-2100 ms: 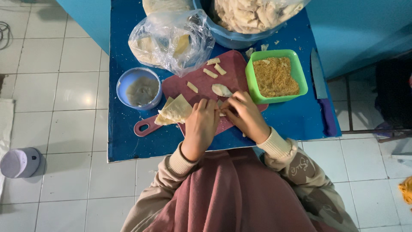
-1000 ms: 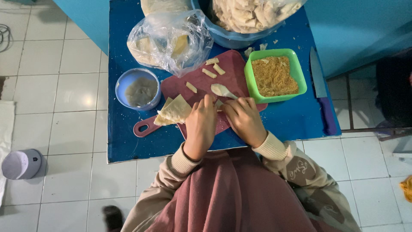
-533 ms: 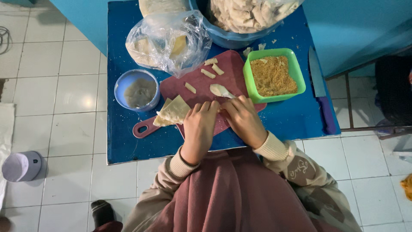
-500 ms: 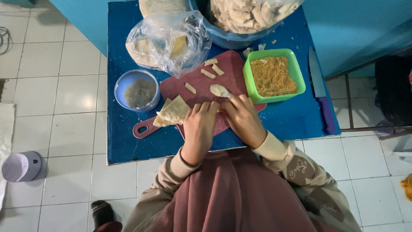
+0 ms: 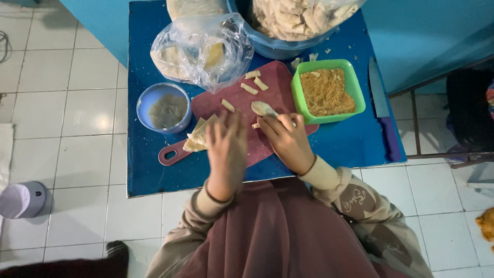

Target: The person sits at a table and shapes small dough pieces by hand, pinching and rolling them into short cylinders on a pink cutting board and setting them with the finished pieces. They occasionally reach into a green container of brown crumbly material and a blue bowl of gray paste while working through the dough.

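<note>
Left hand (image 5: 226, 154) hovers blurred with fingers spread over the dark red plastic cutting board (image 5: 242, 103), right hand (image 5: 288, 141) pinching a spoon handle, its pale filled bowl (image 5: 261, 108) pointing up-left, away from the person.

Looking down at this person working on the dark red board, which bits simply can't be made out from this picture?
- Head view: whatever lies under the left hand and right hand on the cutting board; the hands cover it.
- Left hand is motion-blurred, so its finger grip is unclear.
- Blue tub of pale rolls: cut off by the top edge.
- Plastic bag: creased film obscures its contents.
- Knife: its handle blends into the dark cloth.
</note>
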